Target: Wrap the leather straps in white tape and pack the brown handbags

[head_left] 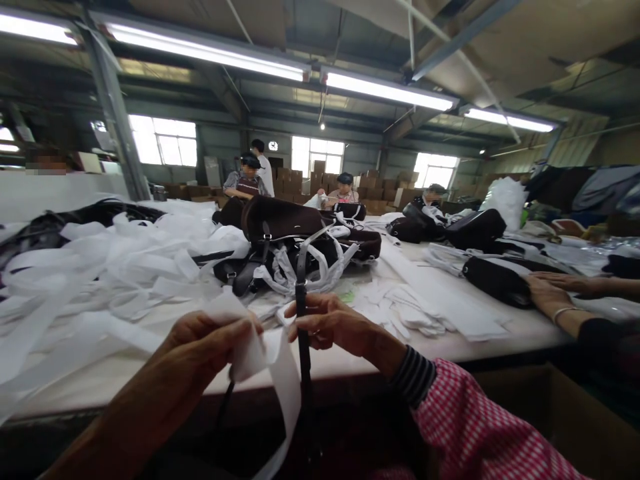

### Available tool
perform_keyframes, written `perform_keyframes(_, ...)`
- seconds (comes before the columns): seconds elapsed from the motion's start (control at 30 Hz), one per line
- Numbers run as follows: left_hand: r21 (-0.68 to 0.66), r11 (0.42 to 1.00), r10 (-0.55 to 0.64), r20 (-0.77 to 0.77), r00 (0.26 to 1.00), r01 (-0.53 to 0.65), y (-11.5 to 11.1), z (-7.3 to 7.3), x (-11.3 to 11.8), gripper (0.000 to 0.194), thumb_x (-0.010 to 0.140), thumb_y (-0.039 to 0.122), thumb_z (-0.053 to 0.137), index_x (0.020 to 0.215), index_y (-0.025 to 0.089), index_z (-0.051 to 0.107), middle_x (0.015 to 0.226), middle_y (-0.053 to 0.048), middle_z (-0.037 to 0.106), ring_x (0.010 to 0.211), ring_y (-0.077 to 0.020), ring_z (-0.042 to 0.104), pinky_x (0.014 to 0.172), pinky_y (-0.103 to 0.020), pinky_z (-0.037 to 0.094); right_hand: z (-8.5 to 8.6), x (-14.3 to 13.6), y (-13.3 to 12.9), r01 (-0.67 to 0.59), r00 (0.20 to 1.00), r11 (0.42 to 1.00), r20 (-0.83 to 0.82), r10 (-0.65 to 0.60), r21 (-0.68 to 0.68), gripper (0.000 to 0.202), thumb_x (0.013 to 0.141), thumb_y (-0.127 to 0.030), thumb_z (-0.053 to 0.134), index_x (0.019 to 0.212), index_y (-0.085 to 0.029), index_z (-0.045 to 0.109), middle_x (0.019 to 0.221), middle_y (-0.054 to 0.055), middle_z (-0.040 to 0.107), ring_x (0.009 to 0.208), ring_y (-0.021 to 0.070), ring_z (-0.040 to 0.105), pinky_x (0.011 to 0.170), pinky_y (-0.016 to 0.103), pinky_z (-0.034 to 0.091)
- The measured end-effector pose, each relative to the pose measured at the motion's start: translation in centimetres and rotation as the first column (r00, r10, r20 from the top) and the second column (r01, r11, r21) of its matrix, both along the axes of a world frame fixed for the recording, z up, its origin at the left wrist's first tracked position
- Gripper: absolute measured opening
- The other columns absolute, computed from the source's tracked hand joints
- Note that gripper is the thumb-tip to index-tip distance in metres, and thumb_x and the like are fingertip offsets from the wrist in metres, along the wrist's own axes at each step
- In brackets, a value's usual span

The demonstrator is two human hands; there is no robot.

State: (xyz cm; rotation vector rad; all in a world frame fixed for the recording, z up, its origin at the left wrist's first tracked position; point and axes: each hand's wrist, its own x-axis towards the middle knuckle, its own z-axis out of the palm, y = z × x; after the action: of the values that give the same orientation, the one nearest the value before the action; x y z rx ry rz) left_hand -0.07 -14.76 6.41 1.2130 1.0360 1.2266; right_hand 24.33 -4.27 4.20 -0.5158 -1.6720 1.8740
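Note:
My left hand (215, 340) pinches a white strip (283, 380) whose loose end hangs below the table edge. Beside it, my right hand (325, 325) has its fingers around a black strap with a buckle (301, 300). The strap runs upright between the hands and drops past the table's front edge. Just beyond them lie dark bags (280, 220) with handles wrapped in white material (325, 263).
A heap of white strips (150, 253) covers the table's left side. Flat white pieces (415, 307) lie right of centre. At the right, another person's hands (550, 293) touch a black bag (495, 279). An open cardboard box (555, 413) stands below. More people sit across the table.

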Motion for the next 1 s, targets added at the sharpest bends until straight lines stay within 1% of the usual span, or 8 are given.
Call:
perform_keyframes(0.1, -0.164, 0.986, 0.048, 0.127, 0.991, -0.027, -2.0, -0.2, -1.8, 0.036, 0.060, 0.050, 0.093, 0.071, 0.021, 0.075, 0.060, -0.001, 0.065, 0.047, -0.0138, 0.051, 0.047, -0.025, 0.043, -0.9, 0.9, 0.5, 0.122, 0.991, 0.988, -0.034, -0.126, -0.097, 0.035, 0.079, -0.033, 0.086, 0.104, -0.014, 0.071, 0.092, 0.009, 0.075, 0.052, 0.0048, 0.043, 0.046, 0.019, 0.023)
perform_keyframes(0.2, -0.229, 0.974, -0.001, 0.033, 0.999, 0.008, -2.7, -1.4, -2.4, 0.045, 0.061, 0.048, 0.093, 0.096, 0.023, 0.078, 0.074, -0.004, 0.072, 0.059, -0.0187, 0.061, 0.053, -0.026, 0.047, -0.5, 1.6, 0.7, 0.223, 0.970, 0.968, -0.070, -0.232, -0.114, 0.041, 0.073, -0.031, 0.090, 0.105, -0.016, 0.070, 0.084, 0.005, 0.075, 0.049, 0.0047, 0.040, 0.045, 0.020, 0.022)
perform_keyframes(0.3, -0.168, 0.985, -0.056, -0.125, 0.991, 0.034, -1.6, -3.7, -1.2, 0.041, 0.067, 0.049, 0.090, 0.091, 0.018, 0.079, 0.080, -0.007, 0.074, 0.068, -0.0202, 0.063, 0.058, -0.025, 0.047, 0.5, 0.9, 0.4, 0.276, 0.945, 0.955, -0.150, -0.290, -0.104, 0.040, 0.076, -0.037, 0.088, 0.105, -0.017, 0.068, 0.081, 0.005, 0.075, 0.047, 0.0048, 0.039, 0.045, 0.020, 0.023)
perform_keyframes(0.43, -0.048, 0.994, -0.105, -0.101, 0.989, 0.101, 0.1, -6.7, 1.6, 0.043, 0.071, 0.044, 0.089, 0.106, 0.021, 0.080, 0.100, -0.006, 0.073, 0.080, -0.0186, 0.063, 0.071, -0.025, 0.047, 1.7, -1.4, 0.1, 0.283, 0.931, 0.954, -0.209, -0.299, -0.102, 0.042, 0.081, -0.041, 0.083, 0.111, -0.019, 0.066, 0.079, 0.004, 0.075, 0.044, 0.0039, 0.036, 0.045, 0.019, 0.023)
perform_keyframes(0.57, -0.083, 0.965, -0.251, -0.003, 0.968, 0.250, -0.3, -7.5, 3.6, 0.038, 0.075, 0.049, 0.084, 0.095, 0.017, 0.080, 0.080, -0.004, 0.068, 0.072, -0.0162, 0.057, 0.068, -0.025, 0.043, 2.3, -2.8, 0.6, 0.339, 0.883, 0.931, -0.295, -0.365, -0.136, 0.046, 0.080, -0.040, 0.084, 0.116, -0.020, 0.064, 0.078, 0.002, 0.075, 0.044, 0.0036, 0.036, 0.044, 0.018, 0.024)
perform_keyframes(0.7, -0.086, 0.974, -0.206, 0.064, 0.976, 0.211, -0.7, -7.7, 4.0, 0.036, 0.078, 0.051, 0.081, 0.073, 0.016, 0.074, 0.071, -0.003, 0.064, 0.068, -0.0160, 0.054, 0.064, -0.025, 0.041, 0.8, -3.4, 0.3, 0.333, 0.917, 0.935, -0.191, -0.351, -0.120, 0.046, 0.079, -0.040, 0.085, 0.115, -0.018, 0.067, 0.082, 0.004, 0.076, 0.045, 0.0044, 0.041, 0.043, 0.018, 0.026)
perform_keyframes(0.87, -0.085, 0.976, -0.194, 0.057, 0.979, 0.198, -0.2, -8.8, 2.5, 0.035, 0.078, 0.049, 0.081, 0.079, 0.015, 0.074, 0.075, -0.002, 0.063, 0.068, -0.0149, 0.050, 0.062, -0.024, 0.039, -1.8, -4.3, -2.3, 0.213, 0.972, 0.977, 0.095, -0.215, 0.022, 0.032, 0.084, -0.041, 0.081, 0.087, -0.012, 0.070, 0.083, 0.008, 0.075, 0.046, 0.0063, 0.048, 0.039, 0.020, 0.028)
perform_keyframes(1.0, -0.035, 0.999, 0.005, 0.004, 1.000, -0.005, -0.9, -9.4, 0.7, 0.032, 0.074, 0.044, 0.083, 0.076, 0.015, 0.072, 0.080, -0.002, 0.064, 0.075, -0.0168, 0.055, 0.070, -0.025, 0.042, -0.3, -3.3, -2.5, 0.358, 0.932, 0.927, 0.021, -0.362, 0.109, 0.032, 0.082, -0.042, 0.082, 0.086, -0.012, 0.071, 0.081, 0.009, 0.076, 0.043, 0.0063, 0.047, 0.038, 0.020, 0.027)
